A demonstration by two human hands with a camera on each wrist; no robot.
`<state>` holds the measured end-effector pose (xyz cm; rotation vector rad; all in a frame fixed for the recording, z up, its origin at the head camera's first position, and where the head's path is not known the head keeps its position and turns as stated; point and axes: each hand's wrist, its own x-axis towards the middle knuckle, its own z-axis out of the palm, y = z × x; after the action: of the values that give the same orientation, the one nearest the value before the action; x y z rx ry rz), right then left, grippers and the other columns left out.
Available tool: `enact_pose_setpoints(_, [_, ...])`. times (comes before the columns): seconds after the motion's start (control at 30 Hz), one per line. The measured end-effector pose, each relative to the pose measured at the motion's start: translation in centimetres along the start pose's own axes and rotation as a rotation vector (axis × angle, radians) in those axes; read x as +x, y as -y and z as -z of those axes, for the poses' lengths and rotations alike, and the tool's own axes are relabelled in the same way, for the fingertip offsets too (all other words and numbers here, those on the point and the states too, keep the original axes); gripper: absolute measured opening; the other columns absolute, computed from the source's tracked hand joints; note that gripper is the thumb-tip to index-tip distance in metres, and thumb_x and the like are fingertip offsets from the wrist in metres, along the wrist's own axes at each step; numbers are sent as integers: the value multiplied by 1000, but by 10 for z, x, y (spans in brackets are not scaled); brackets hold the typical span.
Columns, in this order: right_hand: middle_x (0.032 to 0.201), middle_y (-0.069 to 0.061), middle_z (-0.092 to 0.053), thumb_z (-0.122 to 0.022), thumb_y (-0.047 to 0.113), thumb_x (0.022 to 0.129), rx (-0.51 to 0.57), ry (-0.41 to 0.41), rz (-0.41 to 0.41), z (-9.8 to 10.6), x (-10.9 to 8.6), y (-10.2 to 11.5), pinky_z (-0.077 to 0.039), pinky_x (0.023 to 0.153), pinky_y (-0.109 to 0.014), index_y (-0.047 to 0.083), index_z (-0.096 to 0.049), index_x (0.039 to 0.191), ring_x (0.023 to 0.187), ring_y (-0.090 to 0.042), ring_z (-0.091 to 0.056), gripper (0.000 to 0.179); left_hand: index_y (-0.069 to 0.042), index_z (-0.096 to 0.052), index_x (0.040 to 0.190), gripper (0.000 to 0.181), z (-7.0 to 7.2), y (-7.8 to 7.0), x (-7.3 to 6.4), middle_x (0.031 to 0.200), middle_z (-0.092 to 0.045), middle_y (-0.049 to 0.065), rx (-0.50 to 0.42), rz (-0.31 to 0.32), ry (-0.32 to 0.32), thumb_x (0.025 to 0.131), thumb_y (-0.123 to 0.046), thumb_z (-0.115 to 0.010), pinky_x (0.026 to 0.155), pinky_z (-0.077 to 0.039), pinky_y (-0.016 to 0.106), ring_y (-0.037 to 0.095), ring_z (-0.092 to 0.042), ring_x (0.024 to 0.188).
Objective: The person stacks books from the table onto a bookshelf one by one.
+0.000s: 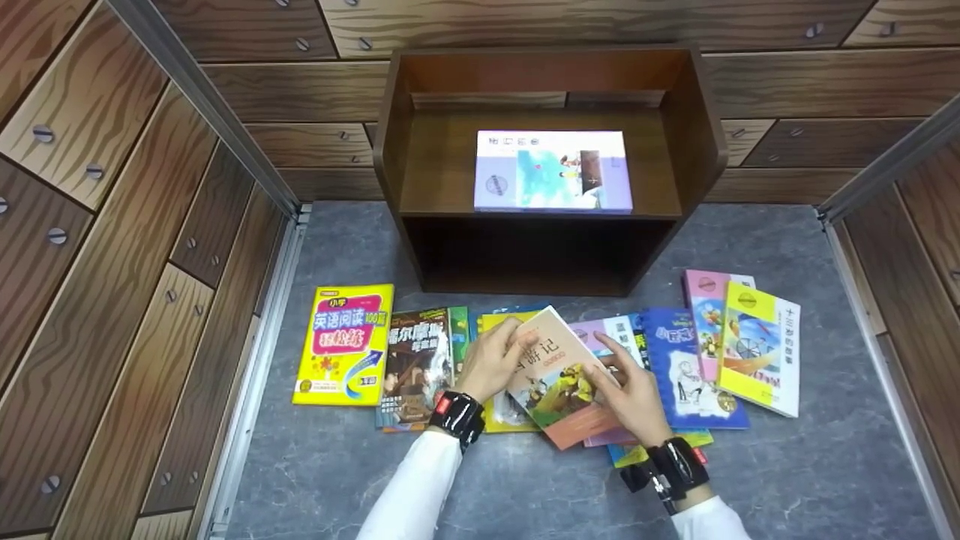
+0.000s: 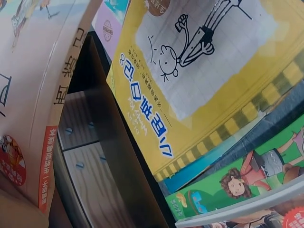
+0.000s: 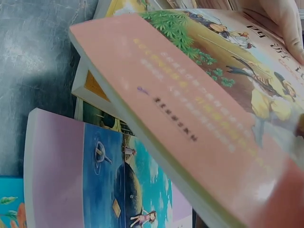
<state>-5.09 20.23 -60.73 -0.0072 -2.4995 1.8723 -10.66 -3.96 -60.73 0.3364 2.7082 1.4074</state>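
Left hand [image 1: 489, 365] and right hand [image 1: 634, 395] both grip the peach book [image 1: 556, 391], held aslant. Purple book [image 1: 551, 174] lies far, on the brown shelf [image 1: 441, 166].

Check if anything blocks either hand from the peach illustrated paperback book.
Nothing visible: the left hand and right hand both grip the peach book directly. The dark-brown wooden bookshelf stands beyond it, not between.

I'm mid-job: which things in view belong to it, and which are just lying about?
In the job:
peach-covered book, held
left hand and right hand, both holding it

Not in hand, so perhaps just lying about:
yellow-and-pink book, far left
yellow-and-white book, far right
purple-and-white book on the brown shelf
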Motion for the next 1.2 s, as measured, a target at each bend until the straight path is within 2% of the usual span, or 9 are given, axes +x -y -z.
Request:
enact_pose_setpoints(0.2, [97, -13, -77, -76, 9, 95, -135, -124, -49, 1, 0, 7, -57, 70, -19, 3, -73, 126, 78, -11, -71, 31, -20, -62, 103, 31, 4, 2, -1, 84, -68, -4, -26, 13, -60, 106, -49, -52, 54, -52, 25, 10, -62, 71])
enact_pose_setpoints(0.27, [99, -14, -77, -76, 8, 95, -114, -166, -60, 2, 0, 7, -55, 74, -15, 3, -70, 129, 82, -6, -70, 34, -19, -63, 104, 31, 5, 3, -1, 84, -68, -3, -67, 27, -82, 106, -49, -52, 53, -53, 26, 11, -63, 70])
enact_pose_setpoints(0.4, [112, -18, -74, -71, 8, 99, -7, -216, -62, 6, 0, 1, -53, 65, -13, 4, -56, 144, 79, -3, -68, 48, -17, -62, 102, 33, 7, 3, -2, 82, -68, -1, -161, 72, -142, 106, -49, -54, 51, -55, 28, 12, -65, 66])
enact_pose_setpoints(0.5, [124, -20, -69, -65, 14, 103, 53, -217, -88, 8, -1, -3, -54, 56, -21, 7, -46, 152, 76, -6, -68, 53, -16, -62, 102, 32, 8, 4, -3, 80, -69, 1, -232, 99, -183, 107, -46, -55, 53, -57, 30, 13, -66, 66])
enact_pose_setpoints(0.63, [135, -27, -63, -58, 19, 108, 115, -194, -113, 6, -3, -4, -60, 61, -29, 5, -37, 157, 79, -8, -71, 55, -12, -61, 104, 28, 7, 4, -3, 80, -71, 4, -327, 122, -211, 108, -39, -55, 54, -59, 33, 15, -69, 66])
enact_pose_setpoints(0.8, [142, -31, -57, -48, 19, 111, 138, -153, -107, -2, -6, -3, -60, 78, -23, -2, -31, 158, 98, -3, -68, 54, -10, -61, 105, 29, 5, 2, -2, 80, -72, 6, -397, 154, -258, 109, -38, -54, 55, -58, 34, 17, -69, 66])
enact_pose_setpoints(0.93, [129, -25, -61, -43, 20, 113, 107, -161, -119, -9, -8, -2, -53, 82, -21, -3, -38, 153, 98, -6, -62, 47, -10, -61, 105, 28, 2, 0, -1, 80, -71, 6, -420, 160, -280, 109, -37, -53, 55, -57, 34, 17, -67, 66])
enact_pose_setpoints(1.07, [101, -14, -60, -41, 18, 113, 111, -192, -147, -15, -9, -2, -51, 70, -25, -4, -45, 143, 82, -10, -60, 37, -8, -61, 107, 27, -1, -1, -2, 80, -69, 5, -406, 148, -281, 110, -34, -53, 54, -56, 33, 16, -66, 65])
enact_pose_setpoints(1.2, [92, -8, -62, -40, 16, 113, 152, -192, -160, -17, -9, -3, -53, 65, -26, -5, -45, 143, 75, -11, -62, 37, -7, -60, 122, 29, -2, 0, -5, 84, -69, 5, -376, 154, -263, 108, -32, -55, 54, -57, 33, 16, -66, 67])
